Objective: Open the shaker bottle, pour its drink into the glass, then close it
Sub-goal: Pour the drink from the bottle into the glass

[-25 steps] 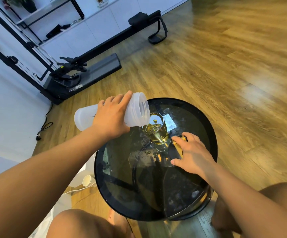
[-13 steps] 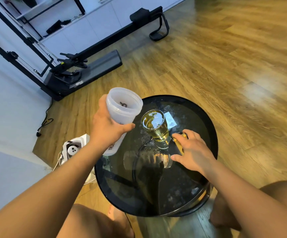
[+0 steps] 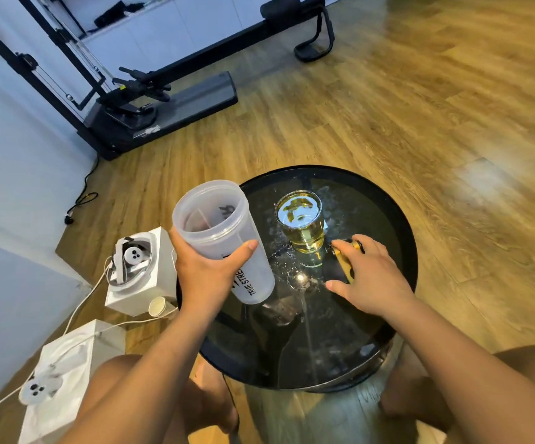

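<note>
While my left hand [image 3: 206,277] wraps the frosted plastic shaker bottle [image 3: 224,238] about upright, mouth open, thumb across its front, the round glass [image 3: 303,224] of yellow drink sits just past my right fingertips [image 3: 339,246]. Right hand [image 3: 371,277] lies on a black-and-gold lid [image 3: 344,265], fingers spread, on the glossy dark round table [image 3: 397,251].

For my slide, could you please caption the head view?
Left hand holds the open shaker bottle upright beside the filled glass; right hand rests on the lid.
</note>
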Action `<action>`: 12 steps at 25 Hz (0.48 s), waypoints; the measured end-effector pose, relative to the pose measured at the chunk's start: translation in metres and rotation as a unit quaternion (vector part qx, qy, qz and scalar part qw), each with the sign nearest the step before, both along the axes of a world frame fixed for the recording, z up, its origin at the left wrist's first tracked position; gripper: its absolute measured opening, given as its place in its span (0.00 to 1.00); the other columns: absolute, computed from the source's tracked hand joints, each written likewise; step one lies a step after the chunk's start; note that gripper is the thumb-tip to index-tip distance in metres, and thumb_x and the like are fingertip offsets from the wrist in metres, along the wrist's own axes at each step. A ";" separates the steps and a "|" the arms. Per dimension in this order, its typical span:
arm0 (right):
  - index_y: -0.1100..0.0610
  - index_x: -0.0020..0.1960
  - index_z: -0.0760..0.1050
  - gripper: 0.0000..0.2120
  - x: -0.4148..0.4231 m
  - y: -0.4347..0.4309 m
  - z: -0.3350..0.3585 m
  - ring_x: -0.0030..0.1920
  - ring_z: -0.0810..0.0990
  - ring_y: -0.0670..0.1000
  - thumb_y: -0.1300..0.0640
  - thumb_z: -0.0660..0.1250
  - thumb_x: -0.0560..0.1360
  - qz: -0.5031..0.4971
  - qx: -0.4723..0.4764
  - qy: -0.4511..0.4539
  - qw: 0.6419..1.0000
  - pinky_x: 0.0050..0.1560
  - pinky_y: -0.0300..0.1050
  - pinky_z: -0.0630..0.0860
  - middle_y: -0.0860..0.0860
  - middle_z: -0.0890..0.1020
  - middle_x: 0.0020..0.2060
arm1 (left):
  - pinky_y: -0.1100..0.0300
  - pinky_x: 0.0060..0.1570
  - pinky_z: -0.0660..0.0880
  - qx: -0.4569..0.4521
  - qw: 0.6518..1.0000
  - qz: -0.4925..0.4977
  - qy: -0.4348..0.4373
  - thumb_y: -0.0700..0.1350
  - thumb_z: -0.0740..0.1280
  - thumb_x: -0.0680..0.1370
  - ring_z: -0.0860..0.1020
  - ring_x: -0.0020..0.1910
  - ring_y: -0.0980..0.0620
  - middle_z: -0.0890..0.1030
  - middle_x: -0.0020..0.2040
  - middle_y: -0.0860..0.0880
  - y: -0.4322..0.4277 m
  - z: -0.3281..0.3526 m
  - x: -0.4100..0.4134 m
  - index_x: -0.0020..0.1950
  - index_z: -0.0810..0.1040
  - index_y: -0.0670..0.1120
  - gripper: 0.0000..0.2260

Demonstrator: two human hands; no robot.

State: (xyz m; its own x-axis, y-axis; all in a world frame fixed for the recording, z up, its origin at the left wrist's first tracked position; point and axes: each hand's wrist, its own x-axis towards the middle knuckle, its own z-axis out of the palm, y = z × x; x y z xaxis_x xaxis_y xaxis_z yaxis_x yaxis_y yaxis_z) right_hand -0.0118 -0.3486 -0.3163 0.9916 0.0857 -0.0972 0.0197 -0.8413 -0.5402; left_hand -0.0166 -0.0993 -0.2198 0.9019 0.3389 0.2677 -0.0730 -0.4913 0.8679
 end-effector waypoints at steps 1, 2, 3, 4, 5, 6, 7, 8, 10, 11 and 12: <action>0.41 0.75 0.57 0.40 0.000 0.000 0.000 0.75 0.53 0.56 0.36 0.69 0.69 0.000 0.003 0.001 1.000 0.72 0.55 0.60 0.51 0.57 0.75 | 0.51 0.65 0.76 -0.002 1.000 -0.004 -0.004 0.62 0.81 0.57 0.76 0.62 0.64 0.76 0.63 0.58 0.001 -0.002 -0.001 0.72 0.61 0.54 0.49; 0.41 0.75 0.57 0.39 0.000 0.000 0.000 0.75 0.53 0.56 0.36 0.70 0.69 -0.001 0.006 0.002 1.000 0.72 0.55 0.60 0.51 0.57 0.75 | 0.48 0.66 0.76 -0.003 1.000 -0.006 -0.009 0.61 0.81 0.58 0.76 0.64 0.59 0.76 0.65 0.54 0.002 -0.005 -0.003 0.73 0.61 0.52 0.49; 0.41 0.75 0.57 0.39 0.001 0.000 0.000 0.75 0.53 0.55 0.36 0.70 0.69 -0.002 0.008 0.002 1.000 0.72 0.55 0.61 0.51 0.57 0.75 | 0.46 0.67 0.75 -0.003 1.000 -0.006 -0.014 0.61 0.81 0.58 0.76 0.65 0.55 0.75 0.66 0.52 0.003 -0.007 -0.004 0.73 0.61 0.50 0.49; 0.41 0.75 0.58 0.39 0.001 0.000 -0.001 0.75 0.53 0.55 0.36 0.70 0.68 -0.004 0.008 0.002 1.000 0.71 0.55 0.62 0.52 0.58 0.75 | 0.44 0.67 0.75 -0.005 1.000 -0.007 -0.018 0.61 0.81 0.58 0.76 0.65 0.54 0.75 0.67 0.50 0.004 -0.009 -0.005 0.73 0.62 0.49 0.49; 0.41 0.75 0.58 0.39 0.000 0.001 -0.001 0.75 0.53 0.55 0.36 0.70 0.68 -0.006 0.007 0.001 1.000 0.71 0.55 0.62 0.51 0.58 0.75 | 0.45 0.68 0.74 -0.005 1.000 -0.006 -0.020 0.61 0.80 0.59 0.76 0.66 0.54 0.75 0.67 0.50 0.005 -0.011 -0.006 0.73 0.62 0.49 0.49; 0.41 0.75 0.58 0.39 0.000 0.001 -0.001 0.75 0.54 0.55 0.36 0.70 0.68 -0.008 0.006 -0.001 1.000 0.71 0.55 0.63 0.51 0.58 0.75 | 0.47 0.69 0.74 -0.003 1.000 -0.005 -0.020 0.61 0.80 0.59 0.76 0.66 0.55 0.76 0.67 0.50 0.005 -0.012 -0.007 0.73 0.63 0.48 0.49; 0.42 0.75 0.59 0.39 -0.001 0.002 -0.002 0.74 0.54 0.55 0.36 0.70 0.68 -0.011 0.007 -0.005 1.000 0.70 0.55 0.63 0.51 0.59 0.75 | 0.51 0.69 0.73 -0.001 1.000 -0.006 -0.020 0.62 0.80 0.58 0.76 0.65 0.58 0.76 0.67 0.51 0.006 -0.014 -0.008 0.74 0.63 0.48 0.50; 0.42 0.75 0.59 0.39 -0.001 0.002 -0.003 0.74 0.55 0.55 0.36 0.70 0.68 -0.012 0.009 -0.009 1.000 0.70 0.54 0.63 0.51 0.59 0.75 | 0.58 0.68 0.73 -0.001 1.000 -0.008 -0.020 0.62 0.80 0.58 0.75 0.64 0.62 0.76 0.66 0.52 0.007 -0.015 -0.007 0.74 0.63 0.47 0.51; 0.43 0.75 0.59 0.39 -0.001 0.003 -0.004 0.74 0.55 0.56 0.36 0.70 0.69 -0.007 0.009 -0.012 1.000 0.70 0.54 0.63 0.51 0.59 0.75 | 0.72 0.63 0.70 -0.005 1.000 -0.012 -0.018 0.63 0.80 0.57 0.74 0.62 0.69 0.75 0.64 0.56 0.008 -0.015 -0.007 0.74 0.63 0.47 0.52; 0.43 0.75 0.59 0.39 -0.002 0.003 -0.004 0.74 0.55 0.56 0.36 0.70 0.69 -0.005 0.011 -0.012 1.000 0.71 0.53 0.62 0.51 0.59 0.75 | 0.74 0.61 0.69 -0.009 1.000 -0.013 -0.018 0.62 0.80 0.57 0.74 0.62 0.69 0.75 0.64 0.57 0.008 -0.016 -0.006 0.74 0.63 0.47 0.52; 0.43 0.75 0.59 0.38 -0.002 0.003 -0.005 0.74 0.55 0.55 0.36 0.69 0.70 -0.006 0.013 -0.012 1.000 0.71 0.53 0.61 0.51 0.59 0.75 | 0.74 0.62 0.69 -0.014 1.000 -0.011 -0.018 0.62 0.80 0.57 0.74 0.63 0.66 0.76 0.64 0.55 0.008 -0.018 -0.006 0.74 0.63 0.47 0.52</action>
State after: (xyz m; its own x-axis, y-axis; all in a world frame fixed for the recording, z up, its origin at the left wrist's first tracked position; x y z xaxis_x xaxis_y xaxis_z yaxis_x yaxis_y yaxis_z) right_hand -0.0142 -0.3453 -0.3211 0.9945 0.0766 -0.0714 0.0235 -0.8276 -0.5608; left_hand -0.0222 -0.0910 -0.2374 0.8994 0.3264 0.2907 -0.1147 -0.4654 0.8776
